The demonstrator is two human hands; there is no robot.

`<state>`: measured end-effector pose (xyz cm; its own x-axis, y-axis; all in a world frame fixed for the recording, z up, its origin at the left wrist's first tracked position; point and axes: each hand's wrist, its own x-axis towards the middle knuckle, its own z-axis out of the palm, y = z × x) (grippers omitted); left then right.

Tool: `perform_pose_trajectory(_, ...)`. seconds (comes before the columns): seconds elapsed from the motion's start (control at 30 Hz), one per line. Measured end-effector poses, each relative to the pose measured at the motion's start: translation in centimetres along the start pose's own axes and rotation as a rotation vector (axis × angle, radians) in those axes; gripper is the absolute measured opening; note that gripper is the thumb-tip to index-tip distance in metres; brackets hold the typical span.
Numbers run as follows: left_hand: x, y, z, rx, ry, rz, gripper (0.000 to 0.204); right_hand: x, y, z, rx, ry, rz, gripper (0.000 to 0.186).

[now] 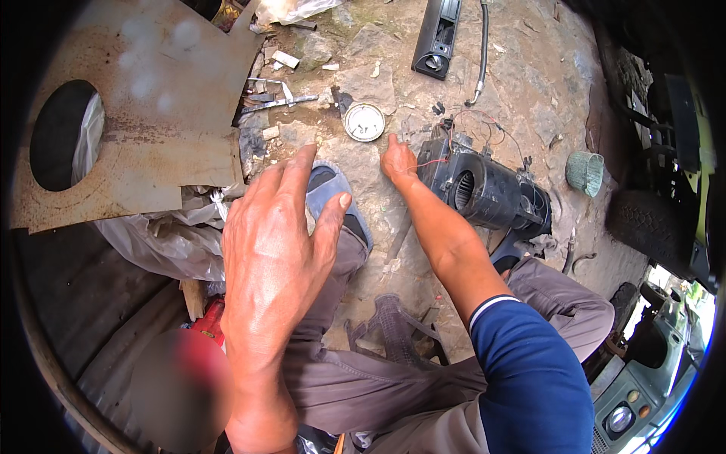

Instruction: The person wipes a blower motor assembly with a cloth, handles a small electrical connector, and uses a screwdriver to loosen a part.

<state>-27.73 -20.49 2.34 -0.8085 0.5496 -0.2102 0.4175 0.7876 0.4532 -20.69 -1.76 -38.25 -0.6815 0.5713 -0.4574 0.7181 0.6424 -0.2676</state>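
Far left, rusty metal sheet point(151, 144). Left hand point(272, 231) raised, fingers extended, thumb apart, nothing visible in it. Shallow round tin point(363, 113) on stony ground point(541, 76), small dark bits inside. Right hand point(398, 159) just beside tin; cannot tell whether it grips anything. Black blower point(491, 189) with red wire point(433, 161) farther right. Best reach, probably: low, slow, rim unbumped so bits don't spill, wrist clear of wire.

- Rough vehicle-repair workshop, seemingly open-air
- Grey-green vehicle point(652, 384) with a round headlight point(621, 419), close by
- Dark tyre point(649, 227) at the right
- Black blower unit point(491, 198) (its fan showing) on stony, littered ground point(533, 83)
- Rusty metal sheet point(174, 83)
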Motion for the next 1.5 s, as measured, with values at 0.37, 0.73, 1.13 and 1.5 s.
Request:
perform_pose_trajectory(0.37, 0.0, -0.2, -0.1, -0.025, 0.003, 0.002, 0.049, 0.4, 0.6, 0.2, 0.092, 0.007, -0.029, 0.029)
perform_pose_trajectory(0.73, -0.3, -0.6, -0.5, -0.037, 0.011, 0.013, 0.049, 0.3, 0.3, -0.4, 0.199, 0.099, 0.104, 0.027)
perform_pose_trajectory(1.13, -0.6, -1.3, -0.5, -0.037, 0.040, 0.019, 0.050, 2.4, -6.0, -3.3, 0.473, 0.119, 0.066, 0.028)
perform_pose_trajectory(1.5, -0.6, -1.3, -0.5, -0.038, 0.033, -0.004, 0.050, -4.7, 0.3, 3.5, 0.587, 0.340, 0.399, 0.024)
